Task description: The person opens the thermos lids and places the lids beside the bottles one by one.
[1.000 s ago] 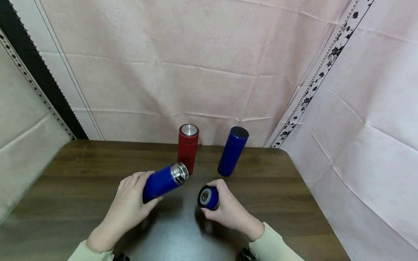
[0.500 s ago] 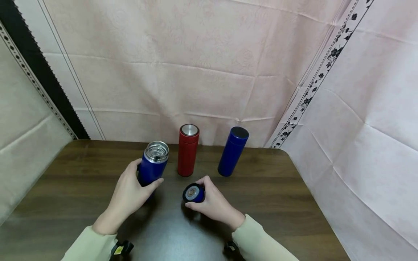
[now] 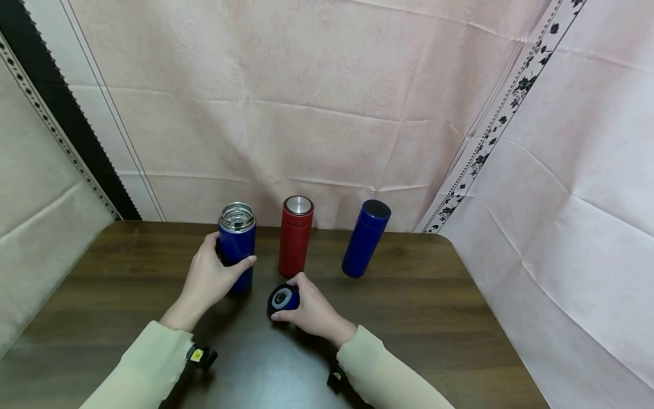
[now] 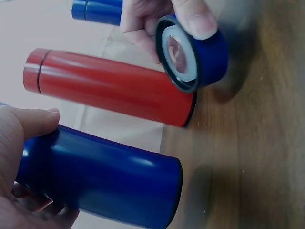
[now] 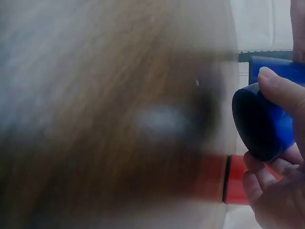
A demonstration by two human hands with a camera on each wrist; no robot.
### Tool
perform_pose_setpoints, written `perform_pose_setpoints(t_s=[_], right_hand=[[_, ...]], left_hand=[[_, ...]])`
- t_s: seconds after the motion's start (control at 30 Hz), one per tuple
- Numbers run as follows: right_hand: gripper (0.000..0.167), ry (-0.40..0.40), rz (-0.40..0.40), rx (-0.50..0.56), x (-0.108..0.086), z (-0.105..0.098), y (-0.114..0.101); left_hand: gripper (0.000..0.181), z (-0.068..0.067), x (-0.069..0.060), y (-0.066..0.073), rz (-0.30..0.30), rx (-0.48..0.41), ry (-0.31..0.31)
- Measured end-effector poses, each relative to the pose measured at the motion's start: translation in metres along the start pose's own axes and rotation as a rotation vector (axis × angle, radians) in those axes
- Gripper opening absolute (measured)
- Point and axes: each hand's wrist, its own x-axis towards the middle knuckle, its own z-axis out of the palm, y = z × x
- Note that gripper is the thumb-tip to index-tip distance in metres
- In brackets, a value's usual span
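L of red btl (image 3: 295,241): blue btl (image 3: 239,241) near-vert., mouth (image 3: 237,216) up.

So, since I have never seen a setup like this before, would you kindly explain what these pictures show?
There is no machine here, just a person's bare left hand and right hand. The wide picture is taken from the person's head, looking forward and down. The other two come from the left wrist and the right wrist, each looking at that hand's work, so they seem turned sideways; much of the right one is blurred.

The left hand holds an open blue bottle upright by its body. The right hand holds a blue cap, tipped so its underside shows in the wide view.

On the wooden table, a red bottle and a second blue bottle stand closed. Pale cloth hangs behind.
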Motion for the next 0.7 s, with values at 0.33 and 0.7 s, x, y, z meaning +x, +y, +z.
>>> perform_pose_setpoints(t_s=[0.33, 0.7], right_hand=[[0.064, -0.079, 0.001, -0.048, 0.011, 0.010, -0.003], [0.063, -0.170, -0.121, -0.216, 0.019, 0.012, -0.004]], left_hand=[[0.093, 0.003, 0.020, -0.017, -0.064, -0.021, -0.010], [0.094, 0.007, 0.036, -0.031, -0.090, -0.031, -0.001]])
